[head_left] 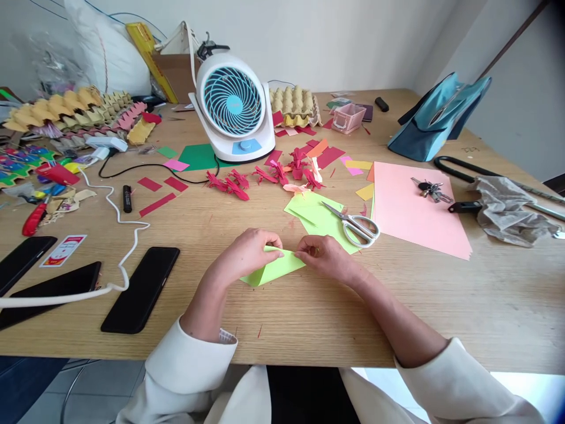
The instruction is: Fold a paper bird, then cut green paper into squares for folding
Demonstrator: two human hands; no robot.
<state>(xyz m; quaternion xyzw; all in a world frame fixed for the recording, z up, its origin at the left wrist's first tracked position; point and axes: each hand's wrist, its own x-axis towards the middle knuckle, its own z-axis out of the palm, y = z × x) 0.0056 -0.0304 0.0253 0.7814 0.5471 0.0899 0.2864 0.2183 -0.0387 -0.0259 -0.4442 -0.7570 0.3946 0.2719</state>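
Observation:
A piece of light green paper (278, 269), partly folded over, sits at the front middle of the table between my hands. My left hand (251, 250) pinches its upper left part, thumb lying on top. At the paper's right end my right hand (329, 254) grips the edge with curled fingers. Just beyond lie more light green sheets (315, 213), with white-handled scissors (359, 228) resting open across them. Folded red paper figures (238, 184) stand in a cluster behind, beside a few pale pink ones (296, 188).
A white fan (233, 106) stands at the back. Pink sheets (415, 206) with keys (430, 189) on them lie to the right, near a blue bag (436, 123). Black phones (141, 288) and a white cable (126, 259) are on the left, with a black marker (127, 199) behind.

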